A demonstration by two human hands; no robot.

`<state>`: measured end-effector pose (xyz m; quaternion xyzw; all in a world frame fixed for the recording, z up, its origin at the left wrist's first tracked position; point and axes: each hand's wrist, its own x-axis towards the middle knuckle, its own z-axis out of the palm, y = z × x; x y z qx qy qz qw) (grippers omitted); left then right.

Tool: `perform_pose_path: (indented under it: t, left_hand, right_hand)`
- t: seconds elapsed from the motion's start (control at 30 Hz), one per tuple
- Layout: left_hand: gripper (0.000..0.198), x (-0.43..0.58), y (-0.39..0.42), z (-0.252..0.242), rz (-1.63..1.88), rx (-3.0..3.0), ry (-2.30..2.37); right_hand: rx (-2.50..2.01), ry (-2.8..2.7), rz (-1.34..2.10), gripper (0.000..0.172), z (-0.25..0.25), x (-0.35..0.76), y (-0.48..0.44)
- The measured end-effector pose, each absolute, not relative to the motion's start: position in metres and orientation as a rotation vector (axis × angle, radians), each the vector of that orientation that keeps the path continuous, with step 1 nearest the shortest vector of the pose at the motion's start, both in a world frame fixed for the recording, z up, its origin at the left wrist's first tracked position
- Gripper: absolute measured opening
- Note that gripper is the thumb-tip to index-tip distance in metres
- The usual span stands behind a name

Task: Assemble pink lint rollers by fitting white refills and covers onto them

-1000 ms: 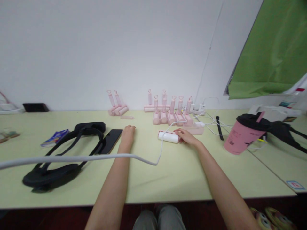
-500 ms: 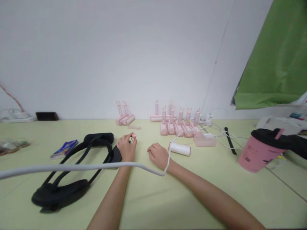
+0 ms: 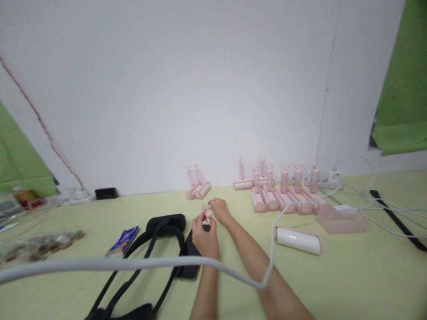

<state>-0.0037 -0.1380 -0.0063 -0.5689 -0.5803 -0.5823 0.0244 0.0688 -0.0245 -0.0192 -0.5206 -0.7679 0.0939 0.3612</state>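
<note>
My left hand (image 3: pixel 204 236) pinches a small round pink cap (image 3: pixel 208 214) between thumb and fingers, palm side down over the table. Just beyond it, my right hand (image 3: pixel 220 210) has its fingers closed at the right end of a short, pale pink tube (image 3: pixel 206 206). The fingertips are partly hidden, and the tube lies a little behind the cap. A black phone-like slab (image 3: pixel 189 260) rests under and beside the left wrist.
Pink cylinders with upright clear tubes (image 3: pixel 284 180) stand along the wall. A white cylinder (image 3: pixel 298 240) and a pink tray (image 3: pixel 342 222) lie to the right. Black headset straps (image 3: pixel 153 242) and a blue packet (image 3: pixel 122 242) are left. A white cable (image 3: pixel 133 264) crosses the foreground.
The view has swung left. My right hand has moved forward and left to the pale pink tube, which lay untouched before. My left hand keeps the pink cap, now close beside the right hand.
</note>
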Motion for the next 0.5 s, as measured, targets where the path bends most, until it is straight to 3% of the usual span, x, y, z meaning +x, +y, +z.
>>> perform_pose_path:
  t: [0.23,0.4,0.5]
  left_hand:
    - [0.040,0.017,-0.134,-0.007,-2.140,-2.141,-1.657]
    - [0.040,0.049,-0.143,-0.014,-2.070,-2.638,-1.721]
    - [0.038,0.074,-0.161,-0.013,-1.924,-2.995,-1.718]
  right_hand:
    - [-1.522,-1.847,0.213,0.029,-0.032,0.134,-0.131]
    - [-1.513,-1.645,0.295,0.030,-0.034,0.202,-0.221]
    - [-1.507,-1.711,0.152,0.027,-0.024,0.243,-0.253]
